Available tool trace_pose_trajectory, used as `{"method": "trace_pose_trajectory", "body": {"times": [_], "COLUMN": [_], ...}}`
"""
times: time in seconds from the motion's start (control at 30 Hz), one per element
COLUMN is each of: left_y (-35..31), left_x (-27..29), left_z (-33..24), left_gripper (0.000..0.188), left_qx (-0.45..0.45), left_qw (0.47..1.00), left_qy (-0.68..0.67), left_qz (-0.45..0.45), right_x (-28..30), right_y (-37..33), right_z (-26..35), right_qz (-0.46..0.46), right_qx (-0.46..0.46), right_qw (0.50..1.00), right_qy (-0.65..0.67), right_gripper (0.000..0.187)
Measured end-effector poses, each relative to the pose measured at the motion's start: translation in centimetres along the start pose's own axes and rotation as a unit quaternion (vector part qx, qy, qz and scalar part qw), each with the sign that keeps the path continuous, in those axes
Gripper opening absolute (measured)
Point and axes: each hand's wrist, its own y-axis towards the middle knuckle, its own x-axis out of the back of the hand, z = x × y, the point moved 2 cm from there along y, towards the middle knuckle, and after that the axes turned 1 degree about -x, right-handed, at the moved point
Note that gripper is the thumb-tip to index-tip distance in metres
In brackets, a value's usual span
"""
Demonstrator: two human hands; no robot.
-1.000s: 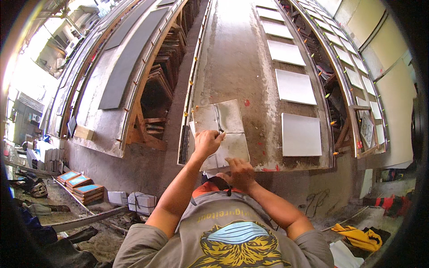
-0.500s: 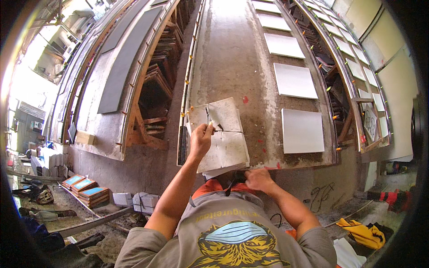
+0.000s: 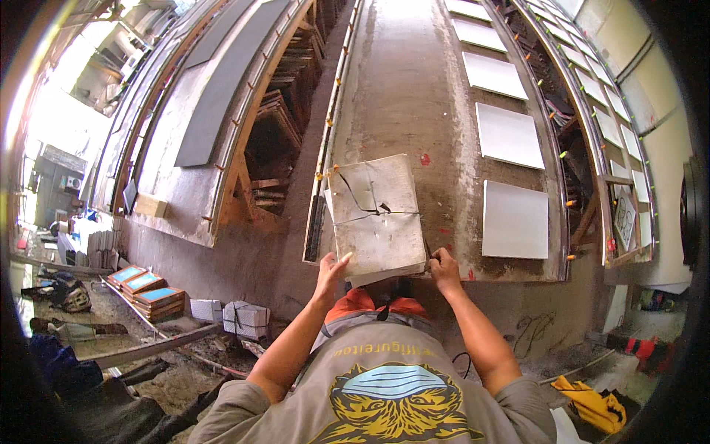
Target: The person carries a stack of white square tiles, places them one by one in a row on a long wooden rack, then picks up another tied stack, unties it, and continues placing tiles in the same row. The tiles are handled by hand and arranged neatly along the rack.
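- The stack (image 3: 377, 240) lies at the near end of the surface (image 3: 392, 111), toward its left side.
- Its cord (image 3: 384, 209) looks partly loosened to me: a dark end curls slack on top while a thin strand runs across, so I judge it not fully unbound.
- My left hand (image 3: 328, 281) is at the stack's near left corner; my right hand (image 3: 445, 271), fingers curled, is by the near right. I can't make out what either grasps.
- White panels (image 3: 515, 220) already line the surface's right side; the stack isn't spread out.

One middle table (image 3: 392, 111) with five white panels (image 3: 515, 220) and one tied stack (image 3: 384, 244), two hands (image 3: 445, 272)
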Motion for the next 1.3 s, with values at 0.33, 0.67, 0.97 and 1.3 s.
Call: {"method": "trace_pose_trajectory", "body": {"times": [0.33,0.67,0.97,1.3], "left_y": [0.6,-2.1,0.8,-1.0], "left_x": [-0.1,-4.3,-3.1,0.3], "left_z": [4.1,2.1,2.5,-2.6], "left_gripper": [0.097,0.108,0.102,0.104], "left_qx": [-0.030,-0.075,-0.039,-0.015], "left_qw": [0.991,0.911,0.913,0.924], "left_qy": [-0.127,-0.390,-0.371,-0.383], "left_qz": [0.030,-0.108,-0.167,0.017], "right_x": [-2.6,-4.6,-3.8,-0.1], "right_y": [0.7,-3.9,-5.9,4.5], "right_z": [-1.1,2.6,3.2,-2.3], "right_qz": [-0.015,0.034,0.060,-0.209], "right_qx": [0.012,-0.006,0.076,0.115], "right_qw": [0.991,0.958,0.988,0.970], "right_qy": [0.133,0.286,0.117,-0.040], "right_gripper": [0.018,0.009,0.008,0.016]}}
